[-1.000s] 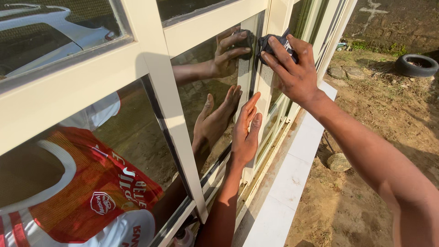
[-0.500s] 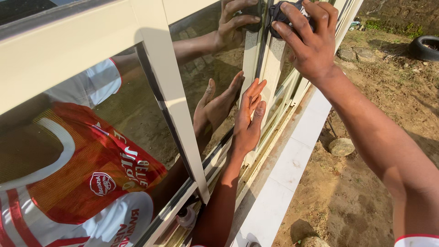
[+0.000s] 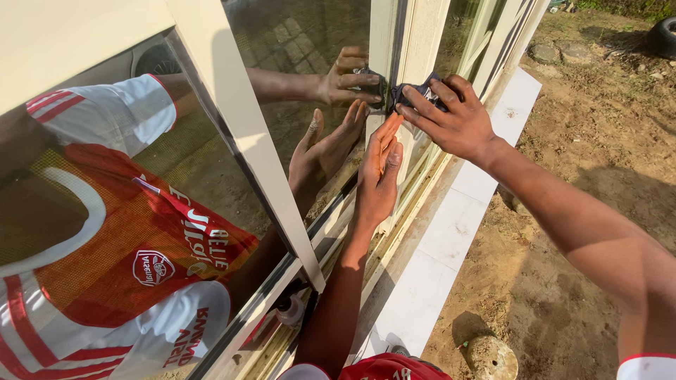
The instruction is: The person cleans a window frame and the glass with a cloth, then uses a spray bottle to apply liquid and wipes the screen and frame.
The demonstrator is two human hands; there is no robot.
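Observation:
My right hand (image 3: 451,119) grips a small dark cloth (image 3: 415,93) and presses it against the cream upright of the window frame (image 3: 419,49). Just below it, my left hand (image 3: 377,176) lies flat with fingers together against the frame edge beside the glass pane (image 3: 303,63). The pane mirrors both hands and a red and white shirt.
A cream mullion (image 3: 243,134) slants across the left. A white tiled sill (image 3: 451,225) runs along the window's base, with bare dirt ground (image 3: 563,211) to the right. A tyre (image 3: 665,35) lies at the far top right, and a round stone (image 3: 489,359) sits near the bottom.
My right hand with the cloth has slid down the frame upright toward my left hand. The left hand stays flat in the same spot.

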